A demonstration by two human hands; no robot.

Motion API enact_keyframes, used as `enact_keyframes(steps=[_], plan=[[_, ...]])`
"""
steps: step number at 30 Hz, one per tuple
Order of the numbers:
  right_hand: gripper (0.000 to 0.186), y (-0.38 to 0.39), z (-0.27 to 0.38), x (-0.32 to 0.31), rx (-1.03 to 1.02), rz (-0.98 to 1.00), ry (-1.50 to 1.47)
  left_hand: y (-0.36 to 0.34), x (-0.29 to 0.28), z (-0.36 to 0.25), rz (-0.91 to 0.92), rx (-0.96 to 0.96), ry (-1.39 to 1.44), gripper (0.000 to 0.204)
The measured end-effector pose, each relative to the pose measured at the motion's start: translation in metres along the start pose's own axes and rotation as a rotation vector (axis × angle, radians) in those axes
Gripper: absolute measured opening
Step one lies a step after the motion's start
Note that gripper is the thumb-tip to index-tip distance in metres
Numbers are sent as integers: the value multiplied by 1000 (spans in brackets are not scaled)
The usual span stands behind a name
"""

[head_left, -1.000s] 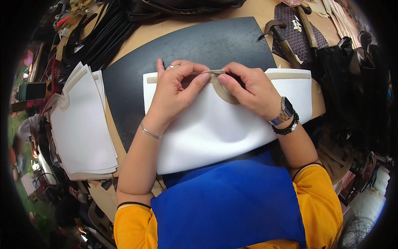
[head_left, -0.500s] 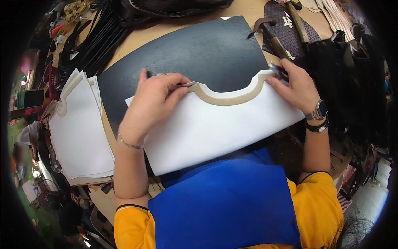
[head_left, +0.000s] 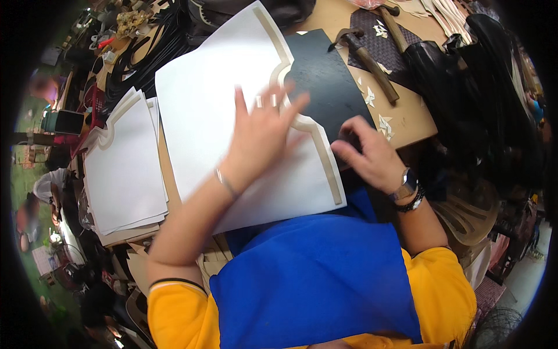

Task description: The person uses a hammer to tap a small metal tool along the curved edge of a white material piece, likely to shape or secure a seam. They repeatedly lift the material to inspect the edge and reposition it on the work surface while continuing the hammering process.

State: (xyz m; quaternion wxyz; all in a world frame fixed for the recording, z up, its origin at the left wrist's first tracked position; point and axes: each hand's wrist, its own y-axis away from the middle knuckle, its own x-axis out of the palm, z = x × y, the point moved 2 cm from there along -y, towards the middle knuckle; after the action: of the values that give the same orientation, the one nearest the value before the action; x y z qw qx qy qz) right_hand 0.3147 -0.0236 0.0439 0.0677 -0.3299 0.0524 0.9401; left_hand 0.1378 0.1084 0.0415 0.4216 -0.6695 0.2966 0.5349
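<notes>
The white panel (head_left: pixel 212 96) lies under the wide-spread fingers of your left hand (head_left: pixel 261 136), beside the curled, unclear grip of your right hand (head_left: pixel 374 158).

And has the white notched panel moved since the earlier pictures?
Yes: the panel has turned clockwise and shifted leftward and away, covering more of the black board.

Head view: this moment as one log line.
left hand: spread, blurred, over white sheet | right hand: half-curled, beside white sheet, contents unclear | white sheet: partly covering black board
</notes>
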Motion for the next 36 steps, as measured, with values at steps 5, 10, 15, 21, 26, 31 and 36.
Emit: enact_keyframes(steps=[5,10,15,21,26,31,36], plan=[[33,-11,-32,-8,-117,-195,84,78,26,-58,135,-6,132,72],[28,-34,-21,2,-412,-170,398,95,16,-49,140,31,205,75],[24,-43,-9,14,-623,-114,611,113,11,-41,138,15,321,79],[19,-48,-10,23,-720,-146,498,115,11,-38,110,11,419,80],[18,-54,-10,29,-859,-122,555,115,10,-38,118,13,433,81],[14,-56,-15,25,-892,-144,541,116,11,-36,104,11,469,82],[13,-62,-8,24,-919,-192,500,116,10,-36,84,9,543,69]])
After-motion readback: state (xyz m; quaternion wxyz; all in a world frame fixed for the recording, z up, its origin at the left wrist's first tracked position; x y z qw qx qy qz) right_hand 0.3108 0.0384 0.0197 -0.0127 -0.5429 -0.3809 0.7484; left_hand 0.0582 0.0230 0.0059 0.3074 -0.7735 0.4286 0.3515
